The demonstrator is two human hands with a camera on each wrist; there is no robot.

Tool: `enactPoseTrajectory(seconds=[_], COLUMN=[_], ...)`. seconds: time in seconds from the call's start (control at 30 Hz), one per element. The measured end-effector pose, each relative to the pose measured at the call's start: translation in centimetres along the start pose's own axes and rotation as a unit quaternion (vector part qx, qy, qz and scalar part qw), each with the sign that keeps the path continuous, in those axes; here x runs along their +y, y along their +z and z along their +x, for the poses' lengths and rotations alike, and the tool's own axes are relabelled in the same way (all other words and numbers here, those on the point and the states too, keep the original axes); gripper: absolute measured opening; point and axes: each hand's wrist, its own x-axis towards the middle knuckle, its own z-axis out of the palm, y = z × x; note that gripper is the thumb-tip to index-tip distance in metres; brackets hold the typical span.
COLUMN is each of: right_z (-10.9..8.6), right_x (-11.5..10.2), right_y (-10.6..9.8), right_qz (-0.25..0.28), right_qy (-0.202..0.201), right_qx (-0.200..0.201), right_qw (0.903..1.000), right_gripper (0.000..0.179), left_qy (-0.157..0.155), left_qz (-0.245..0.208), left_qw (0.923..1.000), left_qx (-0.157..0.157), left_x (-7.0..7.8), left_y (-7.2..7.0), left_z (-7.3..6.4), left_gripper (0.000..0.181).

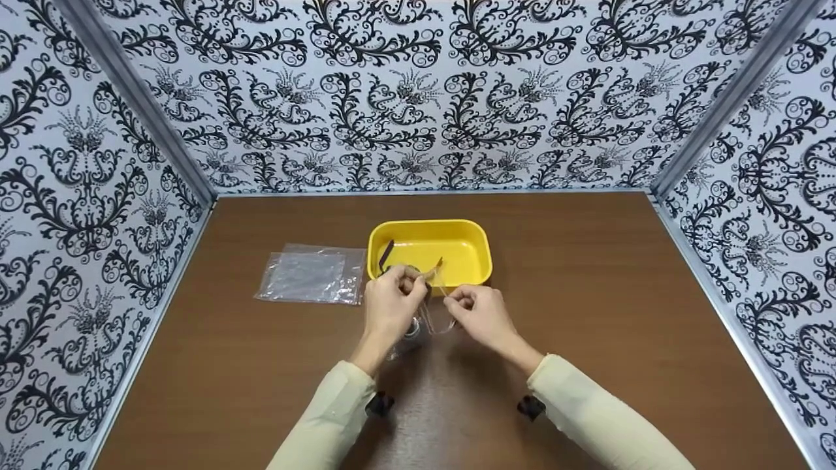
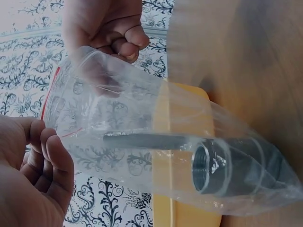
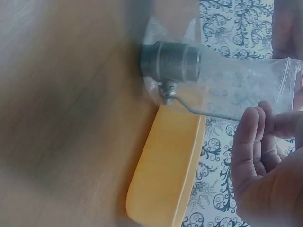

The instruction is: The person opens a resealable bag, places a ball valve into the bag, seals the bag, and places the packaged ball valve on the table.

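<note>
A clear zip bag (image 2: 128, 104) with a red line along its mouth hangs between both hands. My left hand (image 1: 392, 300) pinches one side of the mouth, fingers curled. On the other side, my right hand (image 1: 482, 314) pinches the bag's edge between thumb and fingers. Inside the bag lies a grey metal valve (image 3: 173, 62), with a threaded opening and a thin bent lever (image 3: 208, 114) pointing up toward the mouth. The valve sits in the bag's lower end, close over the table, in front of the yellow tray (image 1: 484, 243).
Flat clear plastic bags (image 1: 307, 274) lie to the left of the tray. A dark purple strip (image 1: 386, 252) shows inside the tray at its left end. The brown table (image 1: 588, 274) is bounded by patterned walls (image 1: 418, 98) at the back and sides.
</note>
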Motion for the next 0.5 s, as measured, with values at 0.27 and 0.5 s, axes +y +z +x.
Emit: enactPoseTrajectory(seconds=[0.27, 0.5], right_z=[0.13, 0.68], right_x=[-0.58, -0.98], right_y=[-0.18, -0.66], right_qz=[0.011, 0.027], right_qy=[-0.02, -0.006], right_qx=[0.013, -0.004], right_qw=[0.9996, 0.9996], right_gripper=[0.019, 0.021], left_qy=[0.026, 0.068], left_qz=[-0.021, -0.035], left_qw=[0.9993, 0.9943], left_qx=[-0.017, -0.074], left_x=[0.31, 0.51], left_y=[-0.29, -0.34], left_z=[0.25, 0.4], left_gripper=[0.005, 0.003])
